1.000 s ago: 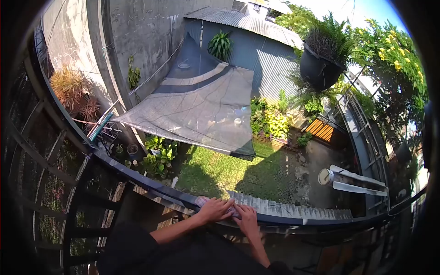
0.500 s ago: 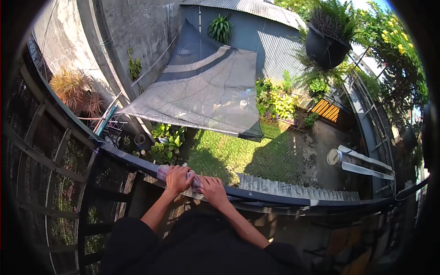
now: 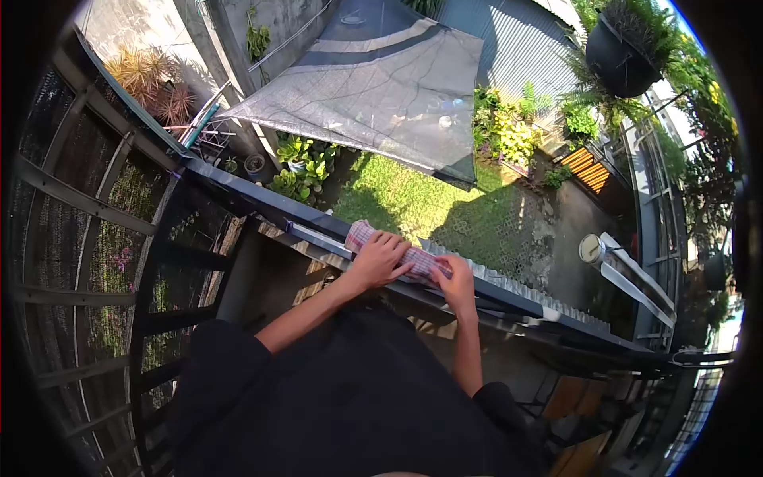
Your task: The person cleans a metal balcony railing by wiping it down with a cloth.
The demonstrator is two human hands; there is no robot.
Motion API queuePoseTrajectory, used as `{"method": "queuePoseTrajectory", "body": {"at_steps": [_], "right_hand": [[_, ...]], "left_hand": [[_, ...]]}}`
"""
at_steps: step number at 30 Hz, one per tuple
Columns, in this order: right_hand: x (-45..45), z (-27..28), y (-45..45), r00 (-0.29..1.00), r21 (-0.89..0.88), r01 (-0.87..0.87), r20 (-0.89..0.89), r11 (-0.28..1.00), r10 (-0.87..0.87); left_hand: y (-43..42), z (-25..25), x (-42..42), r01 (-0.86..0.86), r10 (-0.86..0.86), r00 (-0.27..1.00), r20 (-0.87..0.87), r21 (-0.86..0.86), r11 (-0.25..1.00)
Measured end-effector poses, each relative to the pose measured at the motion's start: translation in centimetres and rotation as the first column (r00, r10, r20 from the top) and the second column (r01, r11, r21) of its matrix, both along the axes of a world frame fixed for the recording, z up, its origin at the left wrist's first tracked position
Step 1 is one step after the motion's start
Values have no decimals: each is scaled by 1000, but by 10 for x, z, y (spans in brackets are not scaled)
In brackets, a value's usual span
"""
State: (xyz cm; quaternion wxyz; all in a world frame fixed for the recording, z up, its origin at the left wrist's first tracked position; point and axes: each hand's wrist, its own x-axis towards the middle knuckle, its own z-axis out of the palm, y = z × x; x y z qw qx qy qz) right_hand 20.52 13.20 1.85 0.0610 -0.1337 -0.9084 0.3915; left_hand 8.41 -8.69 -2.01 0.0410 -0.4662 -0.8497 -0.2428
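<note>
Left hand (image 3: 380,260) and right hand (image 3: 456,288) hold a checked cloth (image 3: 420,259) against a dark railing (image 3: 258,196), each grip closed over it, palms hidden.

black top (image 3: 358,381), loose black sleeves (image 3: 222,366), bare forearms (image 3: 308,316)

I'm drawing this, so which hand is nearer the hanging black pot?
The right hand, toward the right end of the checked cloth; the left hand is farther from the pot.
</note>
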Motion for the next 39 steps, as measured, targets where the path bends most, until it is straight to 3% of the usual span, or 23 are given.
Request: {"method": "queuePoseTrajectory", "body": {"at_steps": [2,3,6,9,13,18,22,23,27,31,34,39], "right_hand": [[-18,-10,-17,997,82,-64,-38,995,67],[-27,-11,-30,994,129,-84,-63,988,93],[-50,-17,-78,984,146,-152,-66,977,163],[-65,-24,-123,954,309,-123,-226,943,199],[-58,-21,-120,976,265,-106,-159,958,152],[-12,-24,-53,988,263,-2,-149,965,43],[27,-19,3,984,169,25,-177,985,6],[29,-20,12,985,136,18,-172,991,6],[22,-13,2,992,166,27,-126,986,-6],[7,-7,-11,999,117,43,-8,992,-42],[-12,-4,-48,994,200,31,-105,979,-10],[-25,-12,-82,984,182,14,-179,983,19]], "left_hand": [[-16,-2,-14,45,-47,999,24,59,997],[-26,-1,-23,62,-55,997,-52,130,990],[-70,5,-51,-18,21,999,-50,62,998],[-106,4,-75,-80,87,994,-66,98,992],[-83,-2,-68,-238,232,969,-86,-65,969],[1,-9,-21,-141,133,984,-117,-67,988],[45,-6,12,-1,7,995,-101,59,998],[47,-4,14,2,-1,996,-85,15,1000],[34,-4,0,120,-119,993,-17,24,993],[15,-2,-18,124,-122,991,47,-48,991],[-22,5,-34,130,-129,992,-14,117,985],[-52,1,-52,29,-27,998,-52,26,999]]}}
